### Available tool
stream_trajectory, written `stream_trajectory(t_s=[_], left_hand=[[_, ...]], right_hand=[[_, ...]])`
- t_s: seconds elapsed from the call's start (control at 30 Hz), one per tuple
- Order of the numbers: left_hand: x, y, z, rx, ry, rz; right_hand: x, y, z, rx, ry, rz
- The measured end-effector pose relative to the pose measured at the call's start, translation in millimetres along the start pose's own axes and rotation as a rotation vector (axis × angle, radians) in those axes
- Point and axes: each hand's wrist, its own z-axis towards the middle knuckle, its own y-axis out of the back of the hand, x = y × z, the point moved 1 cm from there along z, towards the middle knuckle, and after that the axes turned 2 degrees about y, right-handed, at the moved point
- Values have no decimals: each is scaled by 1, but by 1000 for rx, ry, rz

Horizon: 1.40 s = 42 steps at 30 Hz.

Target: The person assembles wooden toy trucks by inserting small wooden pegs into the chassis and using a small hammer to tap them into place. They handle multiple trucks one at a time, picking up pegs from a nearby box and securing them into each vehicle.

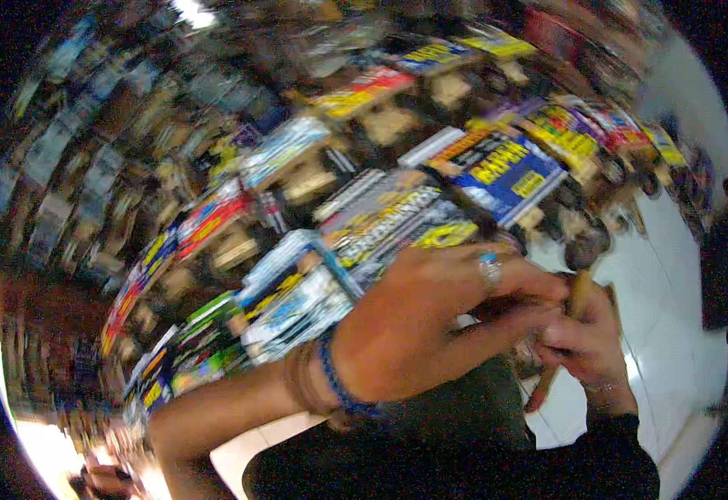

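Display (pixel 310 179): tiered, fills left and centre; rows of bright printed packs on it, badly smeared by blur.
Floor (pixel 672 283): pale tiles, off the display's right edge.
Dark clothing (pixel 464 471): the person's own, below the hands.
Blue pack (pixel 510 175): yellow lettering, toward the display's right edge, beyond the hands.
Left hand (pixel 430 321): bare forearm, back of hand up, over the display's near edge; fingertips bunched at the right hand; clamped on something or not, cannot tell.
Right hand (pixel 585 333): dark sleeve, in front of the floor; grip closed on the yellowish piece.
Blue bracelet (pixel 330 375): round left wrist.
Ring (pixel 489 268): blue-topped, on a left finger.
Yellowish piece (pixel 580 293): slim, tilted near upright, in the right fingers, just beside the left fingertips; kind unclear, blurred.
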Motion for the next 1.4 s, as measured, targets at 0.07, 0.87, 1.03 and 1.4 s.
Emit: stream_trajectory(t_s=[0.07,0.87,1.03,1.4], left_hand=[[-4,25,-16,-78,12,-168],[251,317,-109,66,553,-122],[262,313,-113,43,396,-103],[270,312,-114,42,431,-136]], right_hand=[[-1,-10,-6,-12,83,-46],[-26,-27,51,-802,479,-170],[5,-45,79,-734,554,-347],[46,-130,146,-192,266,-535]])
